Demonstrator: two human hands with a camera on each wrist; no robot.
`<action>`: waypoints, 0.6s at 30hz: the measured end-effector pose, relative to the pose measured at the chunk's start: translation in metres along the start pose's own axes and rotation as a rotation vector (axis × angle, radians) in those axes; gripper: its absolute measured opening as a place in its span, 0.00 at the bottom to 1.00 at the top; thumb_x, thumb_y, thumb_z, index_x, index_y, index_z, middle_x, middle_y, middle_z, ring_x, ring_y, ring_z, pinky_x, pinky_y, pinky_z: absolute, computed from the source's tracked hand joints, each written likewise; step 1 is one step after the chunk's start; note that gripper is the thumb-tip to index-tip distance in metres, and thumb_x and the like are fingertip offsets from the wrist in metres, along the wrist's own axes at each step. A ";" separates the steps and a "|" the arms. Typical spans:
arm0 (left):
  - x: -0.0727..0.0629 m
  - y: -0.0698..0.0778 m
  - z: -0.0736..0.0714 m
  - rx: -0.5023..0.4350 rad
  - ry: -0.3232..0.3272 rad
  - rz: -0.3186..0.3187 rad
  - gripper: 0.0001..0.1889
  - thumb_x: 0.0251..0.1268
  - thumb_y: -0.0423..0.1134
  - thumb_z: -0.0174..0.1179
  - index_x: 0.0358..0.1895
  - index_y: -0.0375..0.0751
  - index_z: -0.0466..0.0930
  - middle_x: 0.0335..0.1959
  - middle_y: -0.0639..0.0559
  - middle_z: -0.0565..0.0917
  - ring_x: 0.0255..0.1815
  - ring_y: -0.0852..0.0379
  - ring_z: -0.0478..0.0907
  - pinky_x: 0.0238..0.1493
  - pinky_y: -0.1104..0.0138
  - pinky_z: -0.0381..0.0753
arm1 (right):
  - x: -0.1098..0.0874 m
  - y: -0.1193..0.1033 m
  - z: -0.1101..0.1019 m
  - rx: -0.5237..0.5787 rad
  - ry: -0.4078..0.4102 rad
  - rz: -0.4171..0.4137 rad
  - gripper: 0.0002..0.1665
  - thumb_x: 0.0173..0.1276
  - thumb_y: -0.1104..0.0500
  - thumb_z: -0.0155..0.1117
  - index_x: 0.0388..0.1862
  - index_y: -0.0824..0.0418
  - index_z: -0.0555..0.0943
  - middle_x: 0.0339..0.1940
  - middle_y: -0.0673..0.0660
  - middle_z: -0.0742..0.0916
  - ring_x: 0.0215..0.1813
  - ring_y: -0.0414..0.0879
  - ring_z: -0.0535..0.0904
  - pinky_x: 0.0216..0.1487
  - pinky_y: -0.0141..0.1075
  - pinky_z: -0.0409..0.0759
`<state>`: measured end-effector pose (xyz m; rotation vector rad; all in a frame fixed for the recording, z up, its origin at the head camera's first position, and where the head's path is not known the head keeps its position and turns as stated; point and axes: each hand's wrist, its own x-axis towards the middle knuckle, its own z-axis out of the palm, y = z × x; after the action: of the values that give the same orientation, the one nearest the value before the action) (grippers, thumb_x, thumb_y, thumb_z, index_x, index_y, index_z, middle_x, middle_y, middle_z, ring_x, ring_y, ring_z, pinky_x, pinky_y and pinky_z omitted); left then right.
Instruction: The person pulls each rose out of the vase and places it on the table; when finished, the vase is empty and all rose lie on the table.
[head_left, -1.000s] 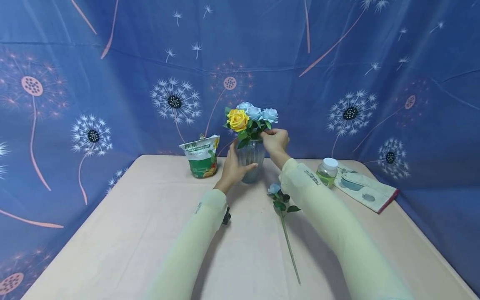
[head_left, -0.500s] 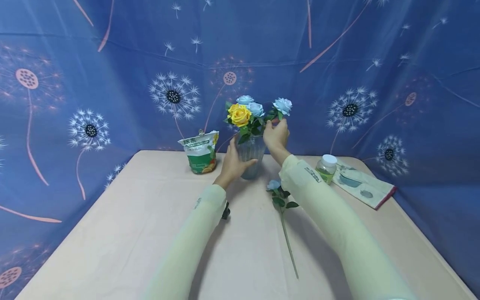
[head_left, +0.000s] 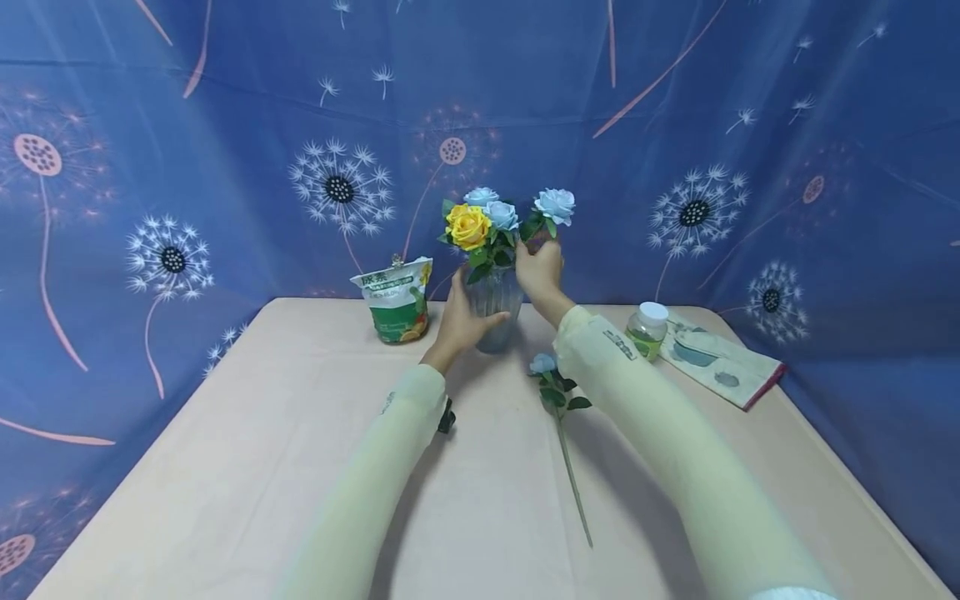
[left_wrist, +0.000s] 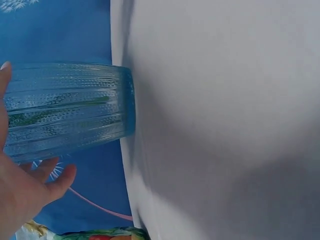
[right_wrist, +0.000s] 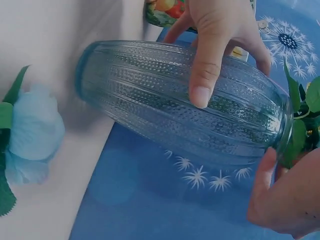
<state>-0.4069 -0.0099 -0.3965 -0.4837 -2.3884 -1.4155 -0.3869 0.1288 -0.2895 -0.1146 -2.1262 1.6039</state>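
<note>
A ribbed, clear glass vase (head_left: 497,304) stands at the back of the table, tinted blue in the left wrist view. My left hand (head_left: 461,321) grips it from the left, thumb across its front in the right wrist view. At the rim, my right hand (head_left: 542,273) holds a light blue artificial rose (head_left: 555,206) just below the bloom; its lower stem is hidden. Left of that bloom, a yellow rose (head_left: 467,227) and two blue roses (head_left: 501,215) crowd the vase's mouth. Green stems (left_wrist: 95,101) show through the glass.
Another blue rose (head_left: 543,364) lies on the table (head_left: 300,467), stem toward the front. A white and green pouch (head_left: 397,304) stands left of the vase. To the right are a white-lidded jar (head_left: 648,329) and a folded cloth (head_left: 720,362). A patterned blue curtain (head_left: 600,67) hangs behind.
My right hand has lifted one blue rose slightly and shifted it right, apart from the other blooms, then moved little. My left hand keeps its grip on the vase. The head view has shifted slightly.
</note>
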 end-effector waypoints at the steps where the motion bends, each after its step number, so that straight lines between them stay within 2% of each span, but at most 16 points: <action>1: 0.000 0.000 0.000 -0.005 -0.001 0.002 0.62 0.50 0.57 0.76 0.80 0.49 0.38 0.79 0.47 0.53 0.77 0.47 0.57 0.72 0.51 0.62 | 0.000 0.001 0.000 0.054 0.002 -0.009 0.09 0.73 0.62 0.60 0.47 0.61 0.72 0.33 0.52 0.80 0.32 0.41 0.76 0.35 0.35 0.76; 4: 0.000 0.002 -0.001 -0.037 -0.007 -0.001 0.61 0.51 0.56 0.76 0.80 0.49 0.39 0.79 0.48 0.53 0.77 0.47 0.57 0.72 0.51 0.63 | 0.000 0.003 0.000 0.192 0.011 -0.011 0.12 0.62 0.72 0.68 0.41 0.62 0.76 0.31 0.52 0.84 0.32 0.39 0.80 0.35 0.33 0.80; 7: 0.000 0.004 -0.003 -0.082 -0.004 -0.012 0.60 0.51 0.55 0.76 0.80 0.50 0.39 0.79 0.49 0.53 0.77 0.48 0.57 0.72 0.52 0.63 | 0.000 0.002 -0.001 0.230 0.015 0.023 0.09 0.61 0.71 0.70 0.39 0.66 0.81 0.31 0.56 0.87 0.32 0.42 0.83 0.32 0.32 0.81; 10: -0.001 0.007 -0.004 -0.113 0.008 -0.008 0.61 0.51 0.54 0.76 0.80 0.48 0.39 0.80 0.48 0.52 0.77 0.47 0.55 0.73 0.51 0.61 | -0.001 0.002 -0.002 0.150 0.036 0.022 0.10 0.64 0.65 0.71 0.43 0.68 0.85 0.37 0.60 0.89 0.36 0.45 0.85 0.31 0.32 0.81; 14: -0.001 0.009 -0.002 -0.111 0.019 0.013 0.61 0.52 0.56 0.75 0.81 0.48 0.38 0.80 0.47 0.50 0.78 0.46 0.52 0.74 0.51 0.58 | -0.004 0.006 -0.004 -0.024 0.073 -0.073 0.12 0.68 0.59 0.69 0.44 0.66 0.86 0.40 0.61 0.89 0.39 0.47 0.85 0.34 0.32 0.80; 15: -0.001 0.010 -0.001 -0.107 0.023 0.016 0.61 0.52 0.56 0.75 0.81 0.48 0.38 0.80 0.46 0.50 0.78 0.46 0.52 0.74 0.51 0.58 | -0.004 0.007 -0.005 -0.059 0.081 -0.097 0.12 0.69 0.58 0.68 0.45 0.65 0.86 0.40 0.60 0.89 0.38 0.46 0.84 0.33 0.32 0.79; 18: -0.001 0.008 0.002 -0.091 0.029 0.023 0.60 0.53 0.56 0.74 0.81 0.48 0.40 0.80 0.47 0.51 0.78 0.47 0.53 0.74 0.53 0.60 | -0.006 0.010 -0.006 -0.084 0.074 -0.158 0.12 0.73 0.57 0.63 0.48 0.63 0.84 0.34 0.61 0.90 0.25 0.44 0.79 0.24 0.32 0.72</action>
<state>-0.4022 -0.0049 -0.3914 -0.5076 -2.2959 -1.5162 -0.3806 0.1351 -0.2993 -0.0320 -2.0910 1.3997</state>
